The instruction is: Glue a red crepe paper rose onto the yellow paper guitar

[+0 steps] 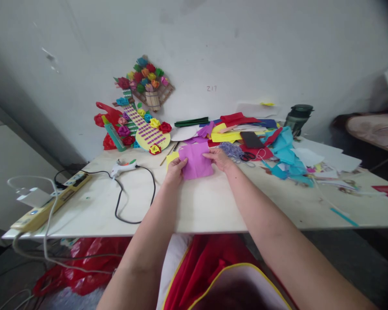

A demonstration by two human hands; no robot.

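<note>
A square of purple crepe paper (196,162) is stretched between my two hands, just above the table. My left hand (176,169) pinches its left edge, thumb on top. At the right edge, the fingers of my right hand (219,158) are closed on the same sheet. Part of a yellow paper piece (172,158) shows behind my left hand. Beyond the sheet lie a thin stick-like pencil (168,156) and a tangle of grey-purple yarn (232,151).
A white glue gun (124,168) with a black cord lies left, near a power strip (56,199). Paper flowers and a decorated guitar shape (148,133) stand at the back. Coloured paper (226,135), a phone (250,140), scissors (247,156) and a dark bottle (298,118) are right.
</note>
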